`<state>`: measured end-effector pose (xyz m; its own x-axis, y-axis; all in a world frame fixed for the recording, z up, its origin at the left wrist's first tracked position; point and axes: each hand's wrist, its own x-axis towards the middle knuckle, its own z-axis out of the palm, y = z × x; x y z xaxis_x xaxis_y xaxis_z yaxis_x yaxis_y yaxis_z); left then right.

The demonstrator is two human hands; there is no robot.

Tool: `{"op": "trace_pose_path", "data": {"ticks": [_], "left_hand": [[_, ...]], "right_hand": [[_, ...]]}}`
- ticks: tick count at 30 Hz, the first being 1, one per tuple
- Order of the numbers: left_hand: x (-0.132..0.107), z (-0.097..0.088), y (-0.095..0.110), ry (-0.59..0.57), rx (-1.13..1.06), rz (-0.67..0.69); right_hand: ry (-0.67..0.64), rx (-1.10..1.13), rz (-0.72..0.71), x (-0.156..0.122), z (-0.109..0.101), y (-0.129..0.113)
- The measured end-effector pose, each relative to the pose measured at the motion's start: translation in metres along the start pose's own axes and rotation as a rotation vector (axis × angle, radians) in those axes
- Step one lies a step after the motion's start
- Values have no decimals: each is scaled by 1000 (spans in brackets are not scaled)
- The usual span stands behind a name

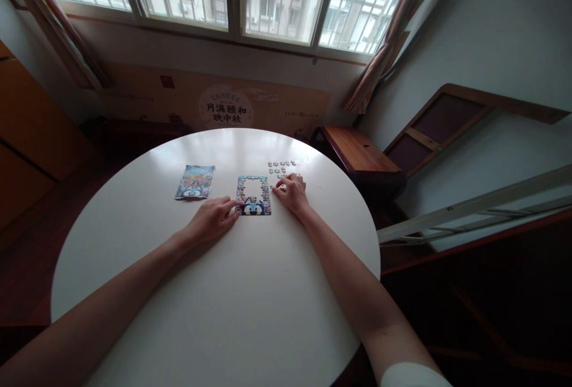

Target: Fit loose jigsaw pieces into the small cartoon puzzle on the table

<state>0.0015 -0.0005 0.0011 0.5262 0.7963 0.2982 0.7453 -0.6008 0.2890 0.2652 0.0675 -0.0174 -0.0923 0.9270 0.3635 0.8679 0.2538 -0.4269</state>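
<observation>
A partly assembled jigsaw puzzle (254,207) lies flat on the white table, its blue lower part and patterned border joined around a bare white middle. My left hand (217,216) rests at the puzzle's lower left edge, index finger stretched onto it and the other fingers loosely bent. Just right of the puzzle, my right hand (292,192) has its thumb and fingertips together at a small puzzle piece (273,188). Beyond that hand, several loose puzzle pieces (281,164) are spread in rows, some hidden behind the fingers. To the left lies a colourful printed packet (195,183).
The round white table (214,315) curves away on both sides. A wooden stool or bench (357,149) stands beyond its right edge. Behind are a printed cardboard panel (286,98) and barred windows (281,0). A folded ladder-like frame (469,211) is at right.
</observation>
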Motion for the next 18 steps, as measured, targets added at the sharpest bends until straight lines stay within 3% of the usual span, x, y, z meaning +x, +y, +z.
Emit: {"op": "trace_pose_path", "data": {"ticks": [18], "left_hand": [[-1,2,-3,9,-2,18]], "right_hand": [[-25,36,42,2,-1,0]]}}
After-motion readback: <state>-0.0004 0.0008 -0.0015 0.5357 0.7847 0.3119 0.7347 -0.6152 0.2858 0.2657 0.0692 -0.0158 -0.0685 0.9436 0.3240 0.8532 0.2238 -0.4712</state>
